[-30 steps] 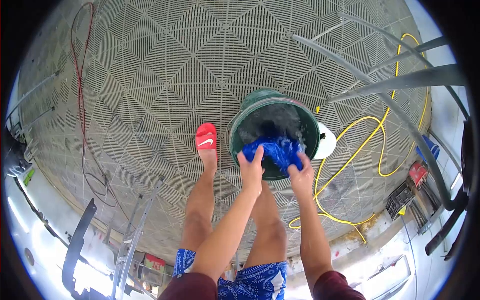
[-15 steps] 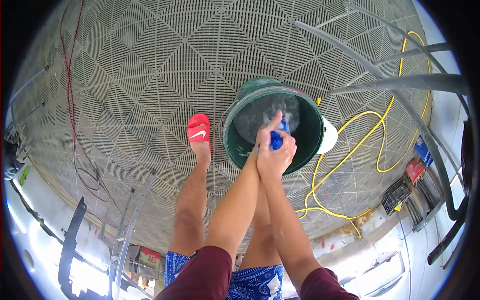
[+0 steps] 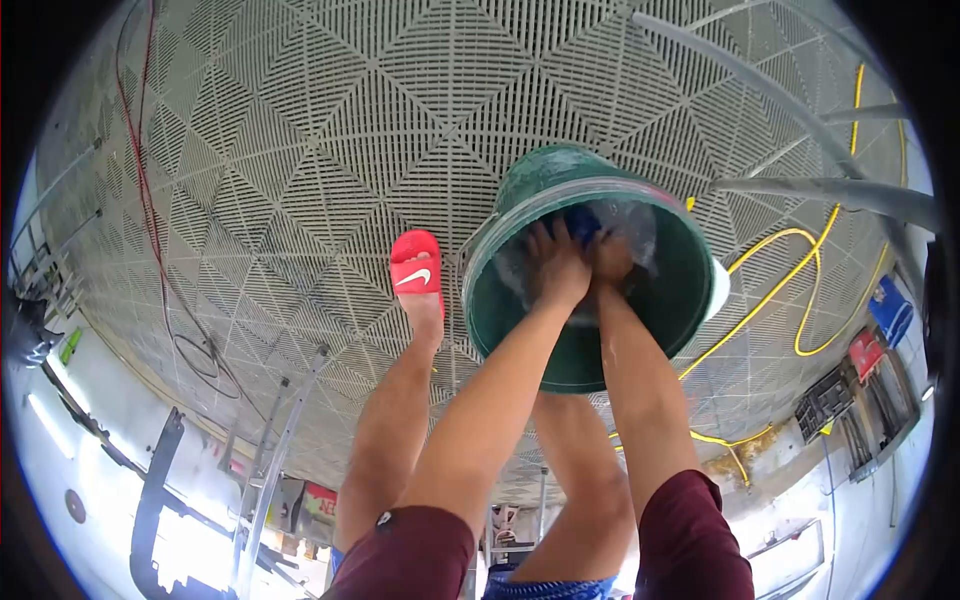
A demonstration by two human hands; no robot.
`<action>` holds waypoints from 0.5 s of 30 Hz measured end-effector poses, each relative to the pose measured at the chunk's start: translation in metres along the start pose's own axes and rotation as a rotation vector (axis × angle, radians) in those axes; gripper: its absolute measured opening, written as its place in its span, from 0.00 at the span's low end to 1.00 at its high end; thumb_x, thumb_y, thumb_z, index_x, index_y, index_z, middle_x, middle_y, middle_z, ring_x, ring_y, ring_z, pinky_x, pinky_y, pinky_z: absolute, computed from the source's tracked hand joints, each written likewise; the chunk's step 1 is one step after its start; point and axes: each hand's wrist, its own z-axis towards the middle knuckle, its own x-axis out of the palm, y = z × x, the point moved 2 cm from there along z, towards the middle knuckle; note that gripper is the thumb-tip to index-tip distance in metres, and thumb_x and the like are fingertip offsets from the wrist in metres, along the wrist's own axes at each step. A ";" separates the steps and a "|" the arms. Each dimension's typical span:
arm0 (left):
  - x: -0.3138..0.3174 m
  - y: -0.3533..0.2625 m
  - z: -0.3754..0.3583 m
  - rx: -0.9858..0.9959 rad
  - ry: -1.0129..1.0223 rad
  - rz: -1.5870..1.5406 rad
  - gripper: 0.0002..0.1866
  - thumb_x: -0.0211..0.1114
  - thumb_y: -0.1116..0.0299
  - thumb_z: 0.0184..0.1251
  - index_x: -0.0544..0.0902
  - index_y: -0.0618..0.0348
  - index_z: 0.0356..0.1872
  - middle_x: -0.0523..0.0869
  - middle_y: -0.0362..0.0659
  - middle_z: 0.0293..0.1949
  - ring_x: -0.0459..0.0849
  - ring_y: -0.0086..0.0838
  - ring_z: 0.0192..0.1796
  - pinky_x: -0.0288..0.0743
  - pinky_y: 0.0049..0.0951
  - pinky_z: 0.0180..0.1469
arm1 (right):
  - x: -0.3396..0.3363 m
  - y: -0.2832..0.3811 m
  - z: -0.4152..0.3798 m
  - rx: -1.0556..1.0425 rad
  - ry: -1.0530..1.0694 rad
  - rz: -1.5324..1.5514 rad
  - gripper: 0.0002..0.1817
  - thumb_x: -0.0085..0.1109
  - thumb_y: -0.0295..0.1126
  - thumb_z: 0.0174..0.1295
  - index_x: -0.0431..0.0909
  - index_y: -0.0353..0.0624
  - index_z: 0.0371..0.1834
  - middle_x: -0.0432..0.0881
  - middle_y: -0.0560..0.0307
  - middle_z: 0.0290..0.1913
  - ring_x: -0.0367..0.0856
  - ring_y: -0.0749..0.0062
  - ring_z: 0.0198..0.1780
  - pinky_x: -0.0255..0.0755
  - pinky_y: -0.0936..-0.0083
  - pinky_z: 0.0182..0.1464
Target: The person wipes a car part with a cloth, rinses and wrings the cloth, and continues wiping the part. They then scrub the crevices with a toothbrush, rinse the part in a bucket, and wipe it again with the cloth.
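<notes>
Both of my hands are down inside a green bucket [image 3: 655,345] that holds sudsy water. A wet blue cloth [image 3: 583,222] lies between them, dark and partly under the water. My left hand [image 3: 560,270] grips the cloth from the left, its fingers curving over it. Close beside it, my right hand [image 3: 612,260] is bent round the cloth's right side. Shadow and water partly hide the fingertips.
The bucket stands on grey slatted floor tiles [image 3: 450,130]. A yellow hose [image 3: 760,315] runs to its right, near grey metal tubes [image 3: 830,190]. My foot in a red slide sandal [image 3: 415,265] is left of the bucket. A red cable [image 3: 140,170] lies farther left.
My hands have gone from wringing the bunched blue cloth above the bucket to pressing it down into the water. The bucket appears larger and farther right in view.
</notes>
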 end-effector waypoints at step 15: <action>-0.133 -0.023 -0.080 0.753 0.281 -0.242 0.34 0.74 0.82 0.46 0.82 0.54 0.61 0.77 0.50 0.70 0.73 0.52 0.73 0.69 0.46 0.75 | -0.263 0.012 -0.269 -0.386 0.016 0.625 0.14 0.74 0.33 0.64 0.76 0.42 0.42 0.78 0.60 0.38 0.80 0.73 0.39 0.75 0.74 0.44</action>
